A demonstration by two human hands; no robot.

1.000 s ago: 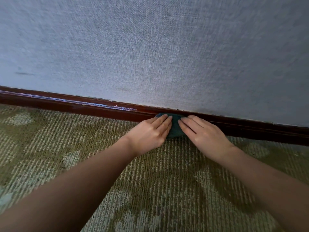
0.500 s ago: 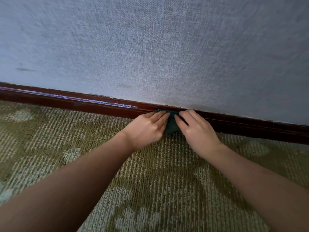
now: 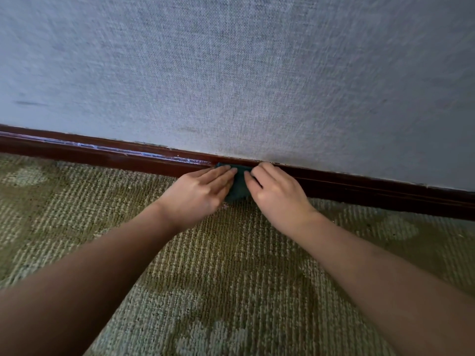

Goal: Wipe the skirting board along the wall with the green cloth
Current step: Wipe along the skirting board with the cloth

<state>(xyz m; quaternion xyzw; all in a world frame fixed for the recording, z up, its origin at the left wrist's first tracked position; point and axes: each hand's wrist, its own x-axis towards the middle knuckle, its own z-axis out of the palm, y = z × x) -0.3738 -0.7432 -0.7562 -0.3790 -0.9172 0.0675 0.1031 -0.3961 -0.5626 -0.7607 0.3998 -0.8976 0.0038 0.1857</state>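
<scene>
A dark red-brown skirting board (image 3: 102, 155) runs along the foot of the grey wall, sloping down to the right. The green cloth (image 3: 237, 182) lies folded against the board at the middle, mostly hidden under both hands. My left hand (image 3: 198, 194) presses its straight fingers flat on the cloth's left part. My right hand (image 3: 277, 194) presses on the cloth's right part, its fingertips on the board's top edge.
Pale streaks mark the board's top edge (image 3: 84, 146) to the left of the cloth. A green patterned carpet (image 3: 231, 278) covers the floor up to the board. A textured grey wall (image 3: 231, 73) rises above it.
Both hands and the cloth have slid a little to the left along the board and moved closer together, so less of the cloth shows between them.
</scene>
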